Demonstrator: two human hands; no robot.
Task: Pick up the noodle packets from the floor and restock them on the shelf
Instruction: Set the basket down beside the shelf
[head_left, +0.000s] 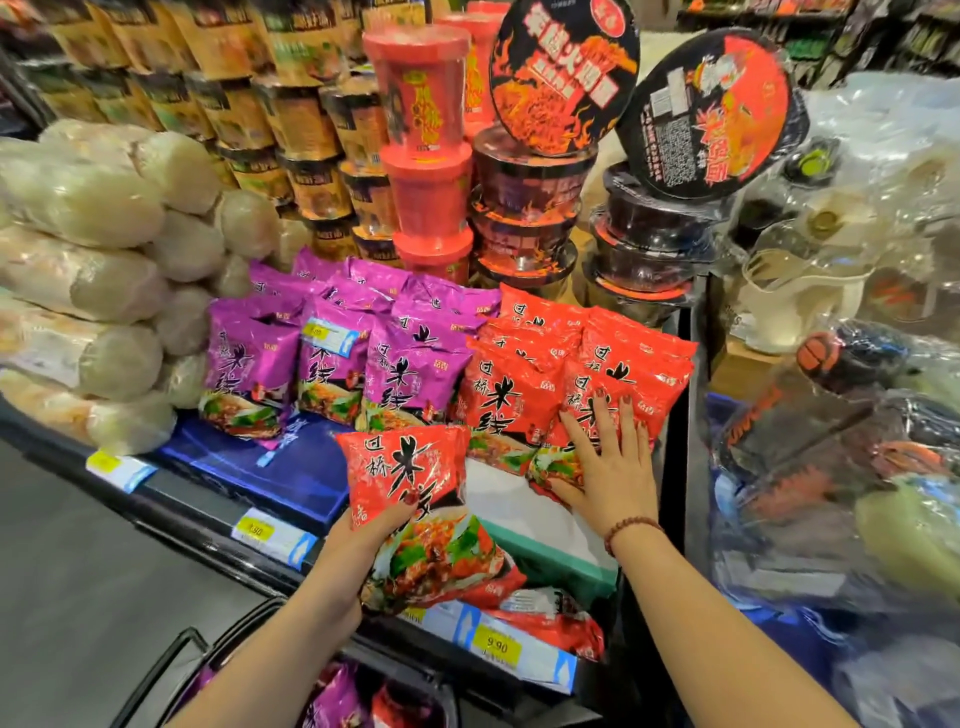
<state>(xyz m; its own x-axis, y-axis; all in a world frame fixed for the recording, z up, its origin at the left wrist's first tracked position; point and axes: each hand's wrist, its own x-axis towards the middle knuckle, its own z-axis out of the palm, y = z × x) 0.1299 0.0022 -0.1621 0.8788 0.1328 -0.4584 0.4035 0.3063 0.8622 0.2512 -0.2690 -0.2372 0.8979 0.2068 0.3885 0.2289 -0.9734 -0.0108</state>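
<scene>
My left hand (363, 540) grips a red noodle packet (410, 483) from its lower left side, holding it upright just above the front edge of the shelf (524, 660). My right hand (605, 467) lies flat with spread fingers on the front red packet (613, 395) of the right-hand row, pressing it back. Another row of red packets (506, 400) stands to its left. Purple noodle packets (332, 358) stand in rows further left. More red and purple packets (337, 696) lie in a basket below.
Stacked red cups (426, 156) and black bowl noodles (530, 208) rise behind the packets. Large pale wrapped bundles (78, 249) fill the shelf's left. Plastic-wrapped goods (841, 441) crowd the right side. Price tags (496, 647) line the shelf edge. A black basket handle (171, 660) is at the bottom.
</scene>
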